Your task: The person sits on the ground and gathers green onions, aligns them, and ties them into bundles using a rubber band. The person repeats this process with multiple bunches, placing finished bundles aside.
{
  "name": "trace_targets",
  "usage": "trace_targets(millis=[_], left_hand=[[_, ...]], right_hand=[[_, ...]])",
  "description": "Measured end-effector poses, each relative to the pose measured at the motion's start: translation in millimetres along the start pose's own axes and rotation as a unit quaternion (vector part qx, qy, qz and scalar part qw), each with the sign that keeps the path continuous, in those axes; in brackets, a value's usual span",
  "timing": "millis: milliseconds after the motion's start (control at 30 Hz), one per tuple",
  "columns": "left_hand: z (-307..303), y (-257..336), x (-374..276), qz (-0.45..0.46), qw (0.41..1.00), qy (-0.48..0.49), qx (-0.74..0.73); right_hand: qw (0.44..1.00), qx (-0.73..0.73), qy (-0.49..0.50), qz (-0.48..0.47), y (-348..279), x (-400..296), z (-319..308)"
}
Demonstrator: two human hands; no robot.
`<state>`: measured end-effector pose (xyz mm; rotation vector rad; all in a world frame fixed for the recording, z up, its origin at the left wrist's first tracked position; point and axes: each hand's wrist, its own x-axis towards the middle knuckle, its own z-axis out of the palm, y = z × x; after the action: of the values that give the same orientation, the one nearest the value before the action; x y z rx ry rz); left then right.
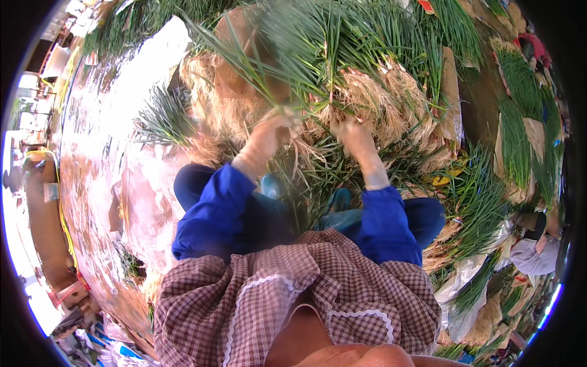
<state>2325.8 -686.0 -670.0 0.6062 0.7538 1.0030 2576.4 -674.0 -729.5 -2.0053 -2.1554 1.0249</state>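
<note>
My left hand [268,135] is closed around a few green onions [263,85]. Their leaves slant up and to the left, and pale stringy roots [306,153] hang below the fist. To its right, my right hand [357,140] is at the root ends of a large heap of green onions [362,50]. Motion blurs its fingertips, so I cannot tell whether they pinch a stalk. Tangled tan roots [373,98] face me along the heap's near edge. Both hands look pale and may be gloved.
Loose green leaves [321,192] litter the ground between my knees. At left, a small onion bunch [169,121] lies on the wet, glaring floor [114,169]. Brown sacking [243,78] stands behind the roots. More onions [477,202] lie at right, near another person [536,252].
</note>
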Motion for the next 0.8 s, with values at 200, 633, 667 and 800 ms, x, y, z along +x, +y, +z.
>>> trace_targets(millis=[200, 633, 667, 800], left_hand=[[16, -29, 74, -0.110, 0.975, 0.130, 0.146], [-30, -87, 0, -0.074, 0.989, 0.115, -0.053], [-17, -83, -1, -0.076, 0.989, 0.113, -0.063], [-27, -99, 2, -0.140, 0.984, 0.058, -0.096]], right_hand=[[0.995, 0.057, 0.074, 0.019, -45, 47, 2], [0.901, 0.228, 0.369, 0.000, -38, 3, 15], [0.893, 0.022, 0.445, -0.057, -14, 10, 10], [0.971, -0.101, 0.182, 0.121, 25, 14, 17]])
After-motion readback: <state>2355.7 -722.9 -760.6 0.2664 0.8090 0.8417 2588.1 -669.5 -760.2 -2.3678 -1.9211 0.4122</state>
